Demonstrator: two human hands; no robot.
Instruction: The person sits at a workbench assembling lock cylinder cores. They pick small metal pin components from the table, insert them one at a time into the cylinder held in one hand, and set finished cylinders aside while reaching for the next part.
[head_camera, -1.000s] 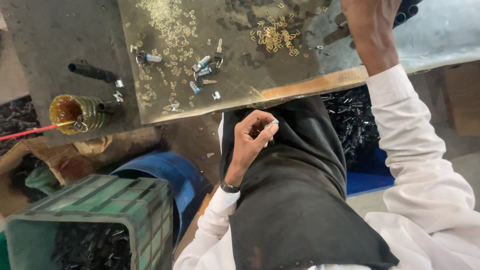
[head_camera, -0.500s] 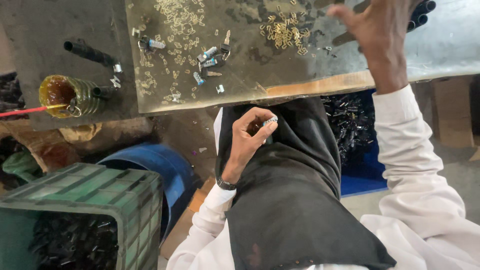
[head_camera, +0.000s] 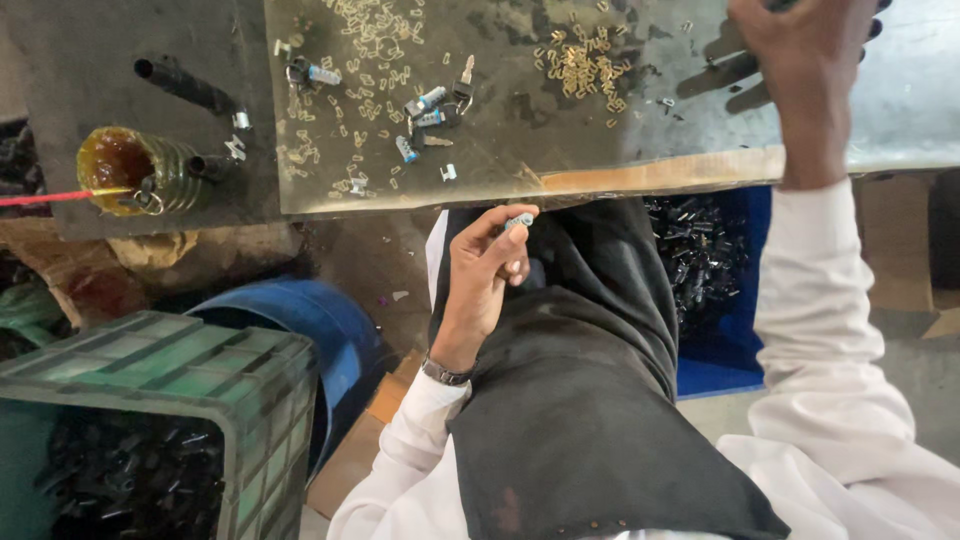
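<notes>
Worn metal worktop (head_camera: 620, 140) fills upper frame, wooden edge strip along near side. Dark board (head_camera: 90, 60) at left of it carries amber jar (head_camera: 140, 170). Below: green plastic crate (head_camera: 150, 380) with black parts, blue bin (head_camera: 300, 320) beside it, blue tray (head_camera: 720, 300) of black parts at right. On worktop small brass pieces (head_camera: 580, 65) scattered, few silver cylinders (head_camera: 425, 110). Left hand (head_camera: 485, 270) pinches small silver cylinder (head_camera: 518, 220) just under table edge. Right hand (head_camera: 805, 60) reaches over worktop; grip cannot tell.

right hand (head_camera: 805, 70) fingertips cut off, crate (head_camera: 150, 370) cropped
</notes>
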